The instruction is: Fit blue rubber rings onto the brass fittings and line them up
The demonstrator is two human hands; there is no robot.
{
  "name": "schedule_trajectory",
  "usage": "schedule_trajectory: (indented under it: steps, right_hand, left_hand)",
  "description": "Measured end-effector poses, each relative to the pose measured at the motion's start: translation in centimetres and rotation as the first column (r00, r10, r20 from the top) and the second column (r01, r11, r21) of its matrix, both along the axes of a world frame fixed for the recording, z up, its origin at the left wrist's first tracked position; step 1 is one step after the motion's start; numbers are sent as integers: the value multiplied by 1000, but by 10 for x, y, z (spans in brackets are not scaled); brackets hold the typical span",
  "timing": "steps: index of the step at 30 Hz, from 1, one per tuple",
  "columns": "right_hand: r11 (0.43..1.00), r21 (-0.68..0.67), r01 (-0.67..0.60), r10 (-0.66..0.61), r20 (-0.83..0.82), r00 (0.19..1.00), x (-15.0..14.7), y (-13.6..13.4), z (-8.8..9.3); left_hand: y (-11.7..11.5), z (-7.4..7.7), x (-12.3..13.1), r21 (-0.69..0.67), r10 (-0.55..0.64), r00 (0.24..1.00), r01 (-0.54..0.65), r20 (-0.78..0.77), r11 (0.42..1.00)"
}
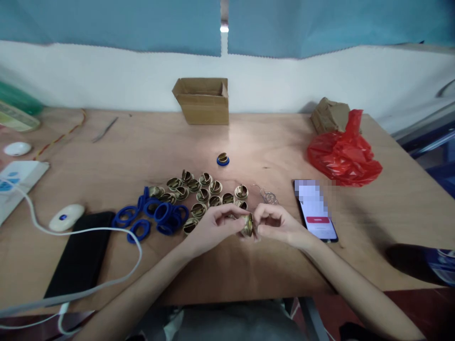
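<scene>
My left hand [220,225] pinches a round brass-coloured metal fitting [249,224] between thumb and fingers, its slotted face turned to the right. Close beside it, the fingers of my right hand [277,223] are pinched together; what they hold, if anything, is too small to make out. Several similar brass fittings [203,194] lie on the table just beyond my hands. Blue rings [163,212] are heaped to their left. Farther back, one fitting [222,157] sits in a blue ring. Thin metal wire rings [269,197] lie beyond my right hand.
An open cardboard box [206,109] stands against the wall. On the right are a lit phone [316,210], a red plastic bag [343,158] and a dark bottle [423,263]. A black phone-like slab [81,255] and a white cable [138,255] lie at left.
</scene>
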State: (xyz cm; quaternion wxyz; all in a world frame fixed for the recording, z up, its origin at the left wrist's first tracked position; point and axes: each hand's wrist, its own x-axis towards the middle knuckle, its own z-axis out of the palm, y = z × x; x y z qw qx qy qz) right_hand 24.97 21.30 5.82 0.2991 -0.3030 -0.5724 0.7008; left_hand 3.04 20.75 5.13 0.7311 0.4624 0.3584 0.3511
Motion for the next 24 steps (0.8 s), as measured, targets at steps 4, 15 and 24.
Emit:
schedule_trajectory:
  steps: [4,15,24]
  right_hand:
    - [999,34,21,-24,77,997,-1,-2,2]
    - [934,348,81,-153,187,970,-6,-10,7]
    - [635,773,17,-322,244,915,-12,-18,2]
  left_hand:
    - [-1,-2,-1,9,-5,999,6,-32,1000]
    - [-1,-1,-3,147,-25,996,37,-84,989]
    - [1,-7,-11,309,-70,992,99,-103,946]
